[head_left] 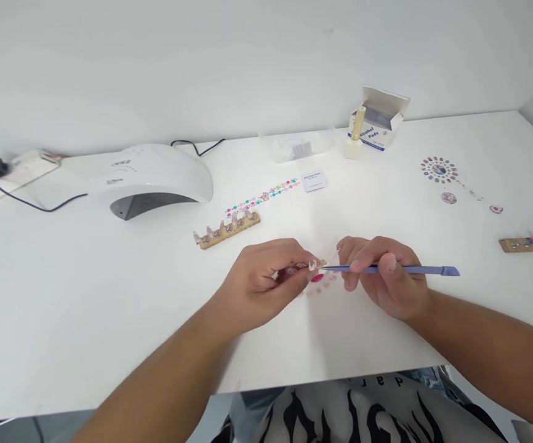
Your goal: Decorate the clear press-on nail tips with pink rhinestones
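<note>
My left hand (266,280) is closed in a pinch above the table. A small pale piece (312,266) that looks like a false nail shows at its fingertips. My right hand (389,274) is wrapped round a slim purple tool (426,271), held nearly level. Its fine tip points left and meets or almost meets the pale piece; I cannot tell which. Below the fingers are a bright pink oval (317,278) and several pale pink nail-like shapes (325,284), partly hidden by my hands.
A white nail lamp (165,169) stands left. Nearby are a wooden strip with nail tips (229,231) and colourful flower decorations (264,197). Farther back are an alcohol pad packet (315,180), a bottle (353,146) and an open box (377,126). Another strip (525,245) lies right.
</note>
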The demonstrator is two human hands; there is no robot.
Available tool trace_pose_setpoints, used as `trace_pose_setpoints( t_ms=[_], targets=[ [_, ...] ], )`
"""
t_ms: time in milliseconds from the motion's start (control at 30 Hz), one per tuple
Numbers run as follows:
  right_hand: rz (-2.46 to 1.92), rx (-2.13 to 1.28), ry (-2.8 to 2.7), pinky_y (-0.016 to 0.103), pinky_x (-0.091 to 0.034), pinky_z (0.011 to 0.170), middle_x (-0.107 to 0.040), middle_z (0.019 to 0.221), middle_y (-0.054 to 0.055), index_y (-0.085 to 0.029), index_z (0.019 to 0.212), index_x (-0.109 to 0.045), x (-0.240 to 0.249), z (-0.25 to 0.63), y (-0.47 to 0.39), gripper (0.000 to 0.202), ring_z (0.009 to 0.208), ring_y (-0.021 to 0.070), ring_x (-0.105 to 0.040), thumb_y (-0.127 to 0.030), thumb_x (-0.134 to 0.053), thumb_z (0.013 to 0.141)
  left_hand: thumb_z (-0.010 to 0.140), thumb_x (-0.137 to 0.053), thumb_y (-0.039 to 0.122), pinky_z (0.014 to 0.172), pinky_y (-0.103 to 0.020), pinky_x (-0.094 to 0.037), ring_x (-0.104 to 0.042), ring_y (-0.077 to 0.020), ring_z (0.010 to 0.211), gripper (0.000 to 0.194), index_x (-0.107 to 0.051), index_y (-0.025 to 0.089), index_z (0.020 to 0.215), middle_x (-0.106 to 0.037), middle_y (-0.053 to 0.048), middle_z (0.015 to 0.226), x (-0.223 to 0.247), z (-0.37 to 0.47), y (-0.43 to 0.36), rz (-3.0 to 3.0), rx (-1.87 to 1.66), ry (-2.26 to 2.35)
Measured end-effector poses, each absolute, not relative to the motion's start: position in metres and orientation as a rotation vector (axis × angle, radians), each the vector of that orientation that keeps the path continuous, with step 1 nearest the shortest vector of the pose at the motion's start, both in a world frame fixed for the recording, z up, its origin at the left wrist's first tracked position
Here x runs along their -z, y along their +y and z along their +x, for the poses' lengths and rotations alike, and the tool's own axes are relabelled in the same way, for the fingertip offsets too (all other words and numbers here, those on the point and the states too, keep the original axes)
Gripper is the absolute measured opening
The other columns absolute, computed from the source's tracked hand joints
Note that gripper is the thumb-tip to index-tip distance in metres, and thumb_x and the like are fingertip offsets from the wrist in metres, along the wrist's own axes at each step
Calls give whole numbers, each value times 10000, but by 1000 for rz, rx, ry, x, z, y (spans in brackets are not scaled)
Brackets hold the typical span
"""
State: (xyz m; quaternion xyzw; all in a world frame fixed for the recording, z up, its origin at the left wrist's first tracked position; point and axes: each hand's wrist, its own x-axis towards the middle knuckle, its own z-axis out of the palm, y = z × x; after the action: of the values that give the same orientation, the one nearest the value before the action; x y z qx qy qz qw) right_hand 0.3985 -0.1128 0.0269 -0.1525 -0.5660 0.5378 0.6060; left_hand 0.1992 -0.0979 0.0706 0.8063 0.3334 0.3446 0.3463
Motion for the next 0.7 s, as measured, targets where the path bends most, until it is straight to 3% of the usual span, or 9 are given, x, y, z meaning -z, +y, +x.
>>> trace_pose_setpoints(
  t_ms=[200, 300, 467, 533, 700],
  targets=[
    [-376, -1181, -1310, 317, -437, 609, -634, 608, 31, -199, 898, -681, -34, 403, -113, 324, 634, 156, -533, -356, -417, 1001, 843, -608, 145, 455, -185, -417, -508, -67, 496, 80, -684, 168, 852, -619, 18, 622, -69, 196, -98, 2054, -1000, 991],
    [-377, -1236, -1273, 315, -423, 605, -613, 597, 14, -202, 882, -664, -33, 407, -109, 312, 596, 145, -524, -363, -424, 999, 842, -648, 199, 458, -194, -421, -503, -74, 508, 112, -694, 187, 944, -600, 30, 633, -62, 188, -91, 1912, -1131, 1236],
    [-409, -1352, -1283, 304, -363, 602, -560, 583, -25, -201, 833, -612, -26, 413, -99, 270, 546, 117, -486, -370, -466, 984, 844, -657, 249, 590, -253, -487, -548, -114, 701, 377, -584, 267, 1213, -618, -33, 1073, -56, 176, -75, 1991, -1339, 1467],
    [-473, -1397, -1304, 303, -335, 605, -534, 558, -38, -201, 804, -584, -24, 414, -97, 265, 541, 113, -455, -382, -489, 974, 849, -633, 244, 662, -294, -502, -554, -143, 777, 345, -574, 285, 1187, -585, -39, 1138, -59, 174, -73, 2129, -1370, 1506],
    [-615, -1394, -1424, 303, -310, 598, -494, 558, -42, -200, 750, -543, -20, 415, -99, 304, 555, 112, -416, -409, -496, 965, 866, -554, 195, 697, -334, -494, -573, -176, 803, 103, -600, 221, 954, -617, -35, 892, -70, 174, -78, 2482, -1037, 1227]
  ],
)
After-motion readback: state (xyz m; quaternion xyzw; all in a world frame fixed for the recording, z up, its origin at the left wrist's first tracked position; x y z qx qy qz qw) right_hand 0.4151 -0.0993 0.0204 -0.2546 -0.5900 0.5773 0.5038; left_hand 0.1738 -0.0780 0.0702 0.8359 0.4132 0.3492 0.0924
